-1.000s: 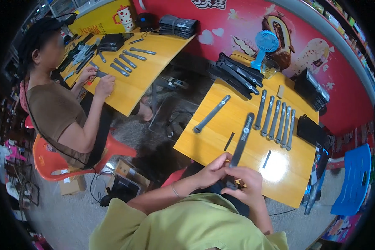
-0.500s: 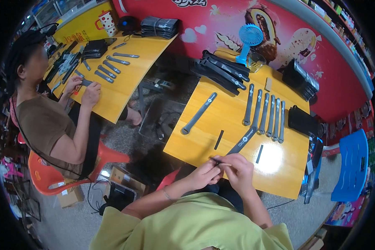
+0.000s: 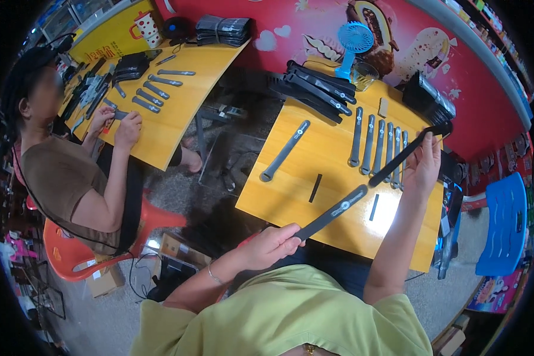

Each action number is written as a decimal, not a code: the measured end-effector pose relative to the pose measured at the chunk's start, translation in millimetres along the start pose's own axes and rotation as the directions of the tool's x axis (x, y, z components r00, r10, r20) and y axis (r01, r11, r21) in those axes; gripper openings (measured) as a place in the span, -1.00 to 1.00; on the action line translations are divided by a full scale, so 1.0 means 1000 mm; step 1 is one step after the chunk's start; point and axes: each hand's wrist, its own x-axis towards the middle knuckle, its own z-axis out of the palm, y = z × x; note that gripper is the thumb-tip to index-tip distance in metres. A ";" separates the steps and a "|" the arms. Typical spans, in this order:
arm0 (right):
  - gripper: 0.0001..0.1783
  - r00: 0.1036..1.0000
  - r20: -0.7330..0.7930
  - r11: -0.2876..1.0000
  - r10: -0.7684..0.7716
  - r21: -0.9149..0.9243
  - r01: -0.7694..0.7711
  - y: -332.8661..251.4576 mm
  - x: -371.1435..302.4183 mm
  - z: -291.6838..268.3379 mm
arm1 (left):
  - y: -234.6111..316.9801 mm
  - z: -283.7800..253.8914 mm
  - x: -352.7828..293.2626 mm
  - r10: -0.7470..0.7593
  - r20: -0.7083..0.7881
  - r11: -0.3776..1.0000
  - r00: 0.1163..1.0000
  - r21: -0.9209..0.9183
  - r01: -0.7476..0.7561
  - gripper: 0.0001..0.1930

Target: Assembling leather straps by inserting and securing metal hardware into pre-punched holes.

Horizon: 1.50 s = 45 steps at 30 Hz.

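Observation:
My left hand (image 3: 273,244) is closed on the lower end of a dark grey strap (image 3: 332,215) with a pale printed mark, which slants up to the right over the table's near edge. My right hand (image 3: 423,163), raised at the table's right side, pinches a black strap (image 3: 397,162). Its lower end comes close to the grey strap's tip; I cannot tell whether they are joined. Beyond lies a row of several grey straps (image 3: 368,142), partly behind the black one. A single grey strap (image 3: 285,151) lies to the left. Two short black strips (image 3: 315,188) rest nearer me.
On my yellow table (image 3: 258,204) stand a blue fan (image 3: 355,38), a pile of black straps (image 3: 320,92) and a bundle in clear wrap (image 3: 428,97). A blue chair (image 3: 499,228) is at the right. At the left table a co-worker (image 3: 80,172) handles a grey strap.
My hands have moved apart from their meeting at the table's near edge. The right has risen to the right with the black strap; the left has shifted slightly left, holding the grey one.

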 end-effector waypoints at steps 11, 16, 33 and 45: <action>-0.92 0.820 0.506 0.480 -0.268 -0.668 0.569 0.064 -0.058 0.025 | -0.028 -0.030 0.024 0.225 -0.671 0.964 0.706 0.050 -0.260 -0.93; -0.80 0.507 0.824 0.283 -0.255 -0.437 0.854 0.101 -0.085 0.033 | -0.035 -0.059 0.057 0.413 -0.688 0.909 0.597 0.267 -0.321 -0.92; -0.67 0.366 0.930 0.371 0.022 -0.347 0.861 0.127 -0.087 0.017 | -0.076 -0.052 0.047 0.648 -0.540 0.712 0.537 0.680 -0.176 -0.93; -0.67 0.416 0.890 0.427 0.188 -0.455 0.781 0.122 -0.080 0.024 | -0.069 -0.053 0.054 0.671 -0.381 0.585 0.636 0.799 -0.138 -0.92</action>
